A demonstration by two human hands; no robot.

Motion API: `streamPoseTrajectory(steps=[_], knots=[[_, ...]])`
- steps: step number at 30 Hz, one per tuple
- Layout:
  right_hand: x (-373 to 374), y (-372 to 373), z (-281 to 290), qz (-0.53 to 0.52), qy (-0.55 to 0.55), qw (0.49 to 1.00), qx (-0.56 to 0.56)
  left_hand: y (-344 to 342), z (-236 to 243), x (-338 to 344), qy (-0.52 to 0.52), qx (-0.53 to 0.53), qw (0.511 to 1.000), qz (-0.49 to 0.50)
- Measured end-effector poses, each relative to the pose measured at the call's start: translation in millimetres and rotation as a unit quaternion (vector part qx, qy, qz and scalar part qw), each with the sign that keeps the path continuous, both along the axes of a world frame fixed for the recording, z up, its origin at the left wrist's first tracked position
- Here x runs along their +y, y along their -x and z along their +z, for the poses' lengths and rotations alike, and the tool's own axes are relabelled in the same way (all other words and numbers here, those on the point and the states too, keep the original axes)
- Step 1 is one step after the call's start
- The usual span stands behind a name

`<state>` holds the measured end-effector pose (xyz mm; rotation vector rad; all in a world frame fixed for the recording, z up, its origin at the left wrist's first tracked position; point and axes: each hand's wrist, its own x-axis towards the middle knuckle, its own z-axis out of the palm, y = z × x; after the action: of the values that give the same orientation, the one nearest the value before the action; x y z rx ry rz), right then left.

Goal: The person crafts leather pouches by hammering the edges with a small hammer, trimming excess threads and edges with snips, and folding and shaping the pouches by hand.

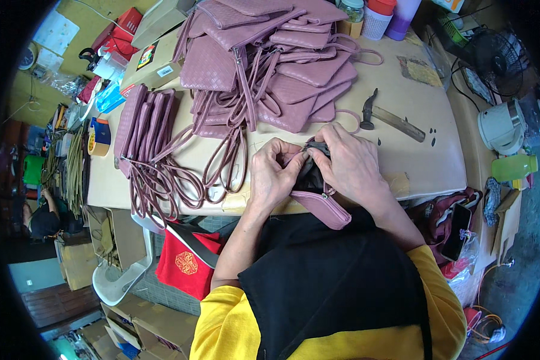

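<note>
At the table's front edge I hold an open mauve pouch [321, 207] with its dark lining [311, 175] showing. My left hand [276, 171] pinches the left of its opening. My right hand [347, 162] grips the right side, its thumb and fingers at the lining. A stack of mauve pouches [144, 126] with looped straps lies to the left. A larger pile of woven-textured mauve pouches [216, 66] covers the back middle. A hammer [396, 120] with a wooden handle lies to the right of my hands.
The cream worktable [426, 165] has boxes, jars and tape [99, 135] around its back and sides. A fan [495, 63] stands at right, a phone [457, 231] below it on bags. A red bag [186, 261] hangs below the front edge. Another person [42, 219] is at far left.
</note>
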<state>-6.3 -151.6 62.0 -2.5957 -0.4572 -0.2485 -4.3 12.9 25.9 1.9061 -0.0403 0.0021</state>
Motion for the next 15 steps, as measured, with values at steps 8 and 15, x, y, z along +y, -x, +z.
streamPoseTrajectory(steps=[8, 15], knots=[[-2.1, -1.8, 0.8, 0.011, -0.032, 0.999, 0.023, -3.3, -8.9, 2.8, 0.039, -0.017, 0.999, -0.001], [-2.0, -1.3, -10.9, -0.003, -0.111, 0.993, 0.039, -2.8, -1.2, 1.4, 0.037, 0.005, 0.999, -0.007]])
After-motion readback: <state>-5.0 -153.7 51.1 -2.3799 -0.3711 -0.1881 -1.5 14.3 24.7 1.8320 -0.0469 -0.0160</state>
